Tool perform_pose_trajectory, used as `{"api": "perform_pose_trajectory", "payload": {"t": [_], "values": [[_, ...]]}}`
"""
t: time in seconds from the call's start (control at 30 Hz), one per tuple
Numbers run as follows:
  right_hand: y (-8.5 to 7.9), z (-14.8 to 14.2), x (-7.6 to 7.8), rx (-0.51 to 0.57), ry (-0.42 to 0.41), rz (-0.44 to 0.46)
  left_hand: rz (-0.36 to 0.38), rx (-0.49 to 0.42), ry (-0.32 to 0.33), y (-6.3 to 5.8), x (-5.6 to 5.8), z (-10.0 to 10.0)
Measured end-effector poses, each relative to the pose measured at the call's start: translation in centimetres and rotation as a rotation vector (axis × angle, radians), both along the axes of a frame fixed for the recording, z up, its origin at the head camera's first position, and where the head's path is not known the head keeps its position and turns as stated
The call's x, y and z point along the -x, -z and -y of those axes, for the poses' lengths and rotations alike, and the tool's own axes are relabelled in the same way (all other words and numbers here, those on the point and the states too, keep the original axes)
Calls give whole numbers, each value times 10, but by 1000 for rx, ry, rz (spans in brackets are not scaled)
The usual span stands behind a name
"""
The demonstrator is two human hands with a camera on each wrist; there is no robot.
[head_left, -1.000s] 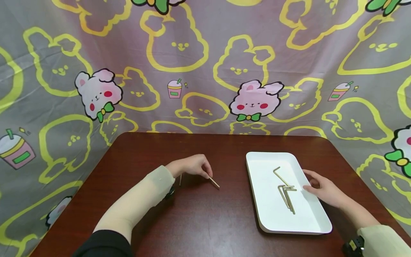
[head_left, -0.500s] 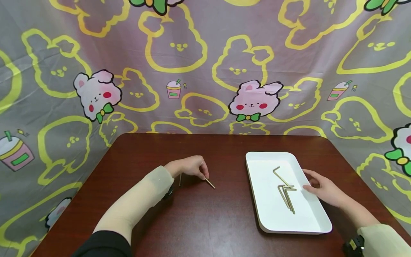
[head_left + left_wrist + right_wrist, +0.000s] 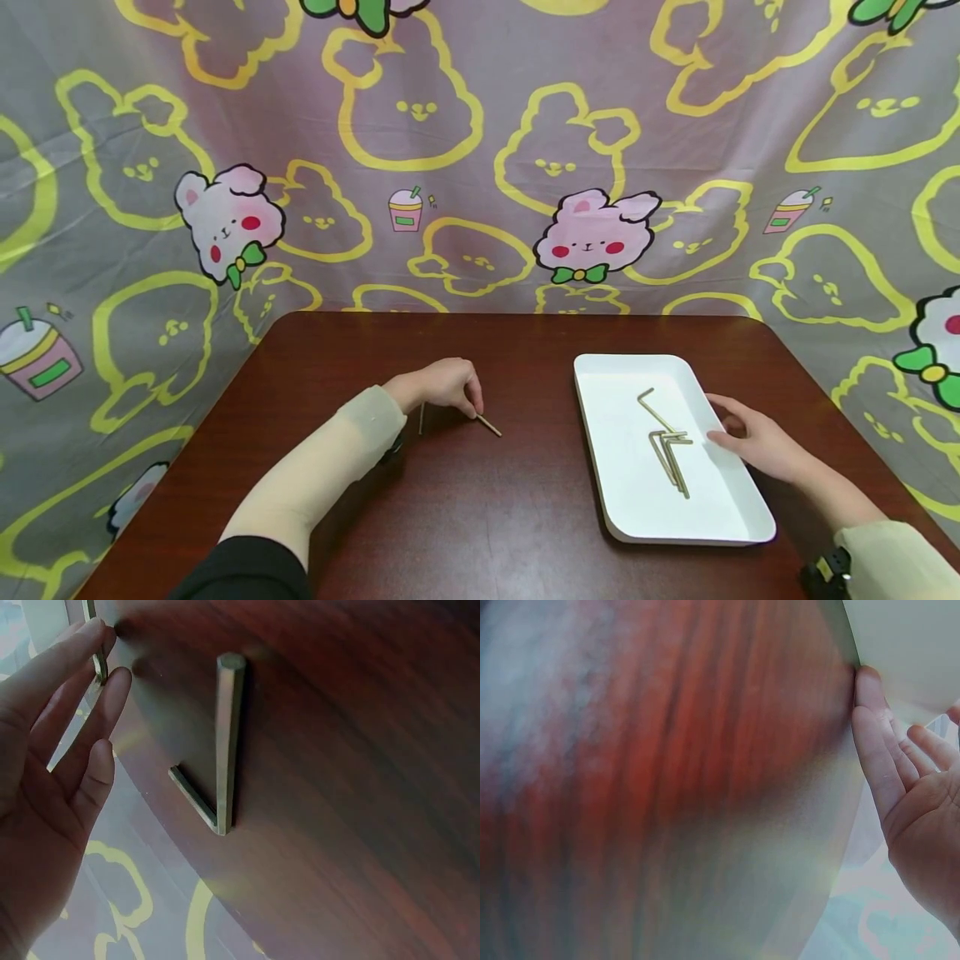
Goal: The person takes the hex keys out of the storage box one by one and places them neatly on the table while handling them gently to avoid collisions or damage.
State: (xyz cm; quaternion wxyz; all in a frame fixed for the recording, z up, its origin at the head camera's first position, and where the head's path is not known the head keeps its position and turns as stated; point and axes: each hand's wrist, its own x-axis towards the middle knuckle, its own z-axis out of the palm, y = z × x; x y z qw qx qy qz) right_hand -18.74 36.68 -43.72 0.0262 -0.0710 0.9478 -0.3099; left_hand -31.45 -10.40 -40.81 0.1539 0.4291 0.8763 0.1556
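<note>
- Two pale sleeves (image 3: 318,467) reach in from the near side, the arms set well apart, probably so each can do its own job.
- The white tray (image 3: 622,500) sits on the right part of the desk (image 3: 510,517), long sides running away from the person; there it seems handy yet out of the left arm's way.
- The right grip (image 3: 756,440) is loosely spread, its fingertips touching the tray's right side, likely to steady it.
- Several hex keys (image 3: 670,456) lie inside the tray: a cluster overlapping, with bends on the far side, and one more just beyond. They look slim, dull gold and L-shaped.
- Left of the tray, the left grip (image 3: 447,383) pinches another piece, the held key (image 3: 490,426), between fingertips, perhaps because so thin a rod leaves little else to take hold of. A straight gold end pokes out toward the tray; the fingers cover much of the rest.
- Near that hand is a loose key (image 3: 225,750) on the desk, six-sided, greenish gold, one arm longer; whether it lies flat I cannot tell.
- Farthest back hangs a grey cloth (image 3: 465,187) with yellow-outlined bunnies.
</note>
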Motion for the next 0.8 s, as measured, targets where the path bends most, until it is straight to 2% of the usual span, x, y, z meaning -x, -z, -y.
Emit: {"api": "perform_pose_trajectory", "payload": {"t": [0.33,0.63,0.8], "values": [[0,0,-1,5,2,0,-65,26,9,0,0,-1],[0,0,0,3,-2,-3,2,-1,-15,7,3,1],[2,-1,0,-5,5,-10,43,-89,-33,9,5,2]]}}
